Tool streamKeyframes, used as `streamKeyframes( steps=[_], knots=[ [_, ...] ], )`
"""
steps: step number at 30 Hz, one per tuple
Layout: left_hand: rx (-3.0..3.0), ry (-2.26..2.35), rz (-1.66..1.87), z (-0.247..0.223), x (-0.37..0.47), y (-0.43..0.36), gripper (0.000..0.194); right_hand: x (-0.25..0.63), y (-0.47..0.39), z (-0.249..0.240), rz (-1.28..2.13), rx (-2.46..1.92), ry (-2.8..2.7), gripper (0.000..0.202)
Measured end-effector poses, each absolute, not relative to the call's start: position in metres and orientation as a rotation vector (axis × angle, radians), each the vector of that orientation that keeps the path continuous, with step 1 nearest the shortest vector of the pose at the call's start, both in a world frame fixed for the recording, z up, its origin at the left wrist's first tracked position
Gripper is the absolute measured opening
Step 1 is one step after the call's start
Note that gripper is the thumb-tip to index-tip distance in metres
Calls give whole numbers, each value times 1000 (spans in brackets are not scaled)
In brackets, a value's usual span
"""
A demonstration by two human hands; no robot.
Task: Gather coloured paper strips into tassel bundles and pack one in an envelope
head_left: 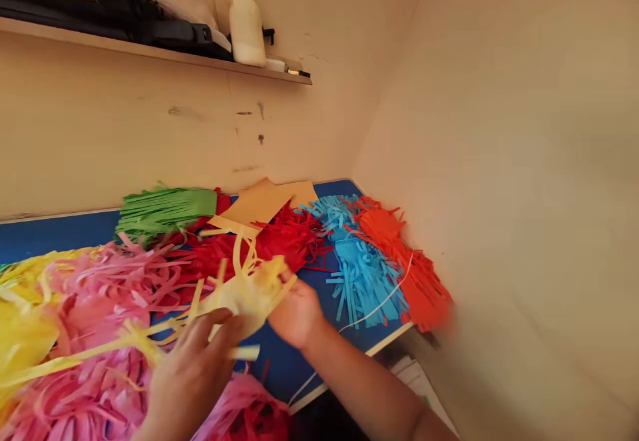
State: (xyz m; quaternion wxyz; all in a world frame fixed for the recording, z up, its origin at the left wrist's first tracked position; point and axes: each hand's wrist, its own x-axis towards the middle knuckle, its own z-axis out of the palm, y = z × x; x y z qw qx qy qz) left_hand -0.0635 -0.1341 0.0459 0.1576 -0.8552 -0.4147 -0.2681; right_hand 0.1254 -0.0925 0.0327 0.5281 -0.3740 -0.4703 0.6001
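A fringed piece of yellow tissue paper (244, 301) is stretched between my two hands above the blue table. My left hand (200, 354) closes on its near side, with loose yellow strips trailing off to the left. At its right end my right hand (297, 304) grips the same paper, some fingers hidden behind it. Below and left of my left hand lies a heap of pink fringed paper (94, 388). Red fringed paper (292, 238) lies just beyond my hands.
Blue fringed paper (359, 268) and orange fringed paper (414, 268) lie at the table's right, crossed by a white string (384, 301). Green fringed paper (170, 208) and tan sheets (259, 205) sit at the back. A shelf above holds a white bottle (247, 28).
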Motion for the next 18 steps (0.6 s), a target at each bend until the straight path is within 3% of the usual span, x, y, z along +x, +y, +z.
streamKeyframes(
  steps=[2,5,8,12,16,18],
  knots=[
    [-2552,-1141,-747,24,-46,-131,29,188,-100,33,1325,-958,-992,45],
    [-2708,-1235,-585,1,-29,-131,27,246,-121,38,747,-1321,-881,40],
    [-2813,-1340,-397,-6,-17,-137,29,243,-146,38,311,-1405,-1360,33],
    [-2860,-1228,-339,-8,-8,-150,30,202,-154,29,453,-1044,-2304,32],
    [-2843,-1124,-362,-14,-13,-160,35,204,-144,21,155,-1483,-2164,28],
    [-2842,-1090,-413,-15,-15,-163,36,212,-145,19,136,-1440,-2179,32]
  ],
)
